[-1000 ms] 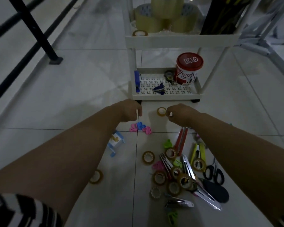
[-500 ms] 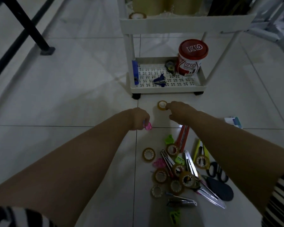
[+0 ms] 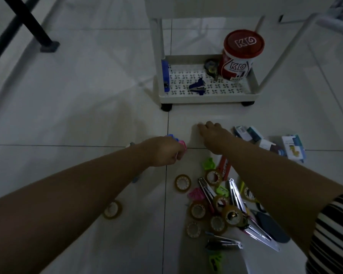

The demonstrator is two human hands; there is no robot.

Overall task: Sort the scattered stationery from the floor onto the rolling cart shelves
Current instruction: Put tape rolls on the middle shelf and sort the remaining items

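Observation:
My left hand (image 3: 163, 152) is closed in a fist on small pink and blue clips (image 3: 182, 144), low over the floor in front of the white rolling cart (image 3: 206, 99). A little further right, my right hand (image 3: 213, 134) lies palm down on the tile with bent fingers. It covers the spot where a small tape roll lay, and the roll is hidden. Below both hands lies the stationery pile: several tape rolls (image 3: 182, 183), silver cutters (image 3: 234, 194), an orange cutter (image 3: 223, 167) and green clips (image 3: 209, 164).
The cart's bottom shelf holds a red KO canister (image 3: 240, 56), a blue stapler (image 3: 165, 76), a blue staple remover (image 3: 198, 87) and a tape measure (image 3: 212, 69). Small boxes (image 3: 293, 148) lie at the right. A lone tape roll (image 3: 113, 209) shows under my left forearm. A black frame leg (image 3: 48, 44) stands at the far left.
My left hand dropped onto the pink and blue clips and closed on them. My right hand slid forward over the small tape roll, which is now hidden. The view tilted down.

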